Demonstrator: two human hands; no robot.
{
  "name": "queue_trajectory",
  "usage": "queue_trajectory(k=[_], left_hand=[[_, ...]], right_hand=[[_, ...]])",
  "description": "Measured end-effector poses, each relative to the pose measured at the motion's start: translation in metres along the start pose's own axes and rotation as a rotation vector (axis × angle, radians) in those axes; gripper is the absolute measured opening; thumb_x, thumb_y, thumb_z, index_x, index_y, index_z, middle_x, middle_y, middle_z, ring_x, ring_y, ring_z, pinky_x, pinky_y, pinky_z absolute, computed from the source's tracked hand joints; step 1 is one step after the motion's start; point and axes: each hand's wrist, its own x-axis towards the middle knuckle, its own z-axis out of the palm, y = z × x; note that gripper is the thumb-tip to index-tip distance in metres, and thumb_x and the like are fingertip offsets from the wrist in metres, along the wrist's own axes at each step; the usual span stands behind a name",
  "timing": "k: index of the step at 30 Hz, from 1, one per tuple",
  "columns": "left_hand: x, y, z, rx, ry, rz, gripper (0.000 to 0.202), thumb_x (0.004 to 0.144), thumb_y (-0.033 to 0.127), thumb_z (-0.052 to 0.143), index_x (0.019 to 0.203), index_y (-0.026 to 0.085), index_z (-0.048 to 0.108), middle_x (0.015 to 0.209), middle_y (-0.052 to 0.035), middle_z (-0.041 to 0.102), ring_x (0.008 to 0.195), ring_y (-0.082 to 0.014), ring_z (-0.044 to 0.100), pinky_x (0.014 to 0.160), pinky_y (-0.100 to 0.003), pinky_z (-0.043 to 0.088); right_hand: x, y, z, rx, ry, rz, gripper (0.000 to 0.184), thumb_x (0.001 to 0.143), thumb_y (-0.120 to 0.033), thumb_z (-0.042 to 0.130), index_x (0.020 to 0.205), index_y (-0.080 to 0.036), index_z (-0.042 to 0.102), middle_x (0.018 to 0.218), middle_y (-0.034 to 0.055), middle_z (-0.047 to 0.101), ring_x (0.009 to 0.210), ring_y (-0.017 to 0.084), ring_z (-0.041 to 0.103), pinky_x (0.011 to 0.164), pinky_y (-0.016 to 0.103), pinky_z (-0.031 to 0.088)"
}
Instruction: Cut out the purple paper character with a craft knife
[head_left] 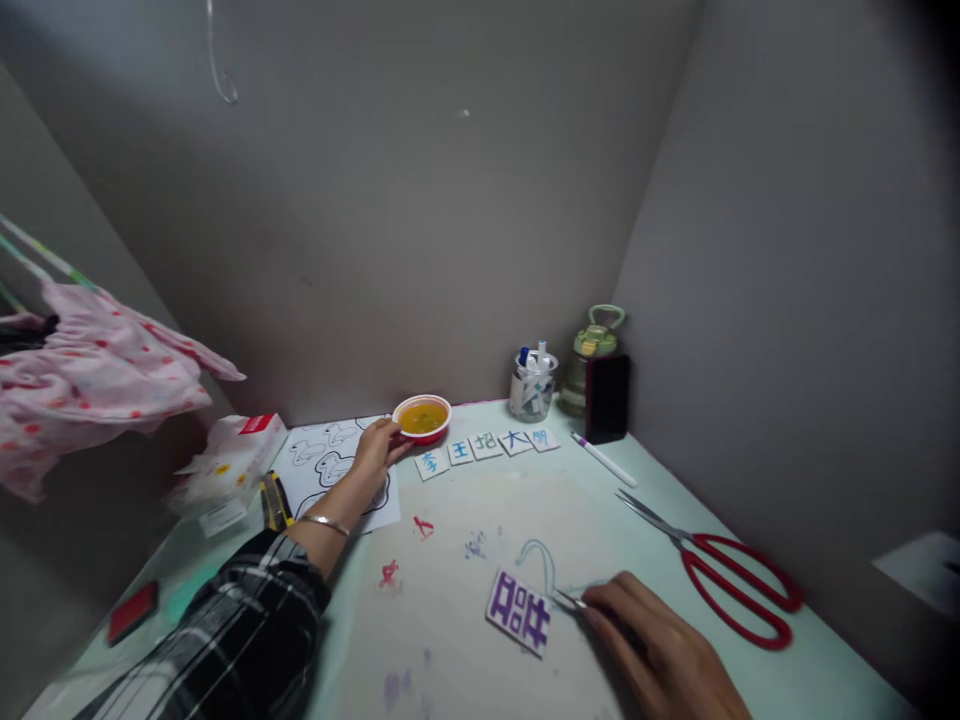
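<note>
My left hand [373, 455] reaches forward and grips the rim of a small red bowl [422, 417] of orange liquid at the back of the desk. My right hand [660, 650] rests near the front and holds a thin metal-tipped tool [571, 600]. Its tip touches the right edge of a white card [519, 611] painted with a purple character. A row of several small character tiles [485, 447] lies just right of the bowl.
Red-handled scissors [720, 570] lie at the right. A white pen [602, 459], a jar of markers [532, 385], a green bottle [592, 360] and a dark phone [607, 398] stand at the back. A duck drawing sheet [322, 465], tissue packets [232, 460] and a red pad [133, 611] lie at the left.
</note>
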Motion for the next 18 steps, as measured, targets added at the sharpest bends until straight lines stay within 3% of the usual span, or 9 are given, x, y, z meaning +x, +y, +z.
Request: queue_trajectory(k=[10, 15, 18], left_hand=[[0.002, 0.003, -0.007, 0.017, -0.075, -0.017, 0.031, 0.097, 0.031, 0.061, 0.123, 0.016, 0.058, 0.122, -0.0101, 0.061, 0.102, -0.0231, 0.064, 0.086, -0.043, 0.057], [-0.022, 0.015, -0.012, 0.039, -0.172, -0.003, 0.024, 0.096, 0.027, 0.062, 0.116, 0.014, 0.06, 0.11, -0.0074, 0.064, 0.088, -0.018, 0.066, 0.074, -0.034, 0.059], [-0.05, 0.025, -0.014, 0.059, -0.261, -0.029, 0.03, 0.086, 0.008, 0.064, 0.114, 0.017, 0.06, 0.094, -0.0014, 0.065, 0.065, -0.0107, 0.063, 0.062, -0.024, 0.058]], right_hand=[[0.0, 0.0, 0.0, -0.018, -0.002, 0.008, 0.024, 0.103, -0.033, 0.041, 0.102, -0.026, 0.064, 0.095, 0.0043, 0.064, 0.082, 0.018, 0.067, 0.071, 0.031, 0.054], [0.0, 0.001, 0.0, -0.005, 0.001, -0.006, 0.023, 0.103, -0.033, 0.042, 0.101, -0.026, 0.063, 0.095, 0.0042, 0.064, 0.083, 0.018, 0.067, 0.07, 0.03, 0.054], [0.0, 0.001, -0.001, -0.004, -0.006, 0.005, 0.023, 0.103, -0.035, 0.042, 0.102, -0.026, 0.063, 0.096, 0.0041, 0.064, 0.084, 0.018, 0.067, 0.071, 0.03, 0.054]])
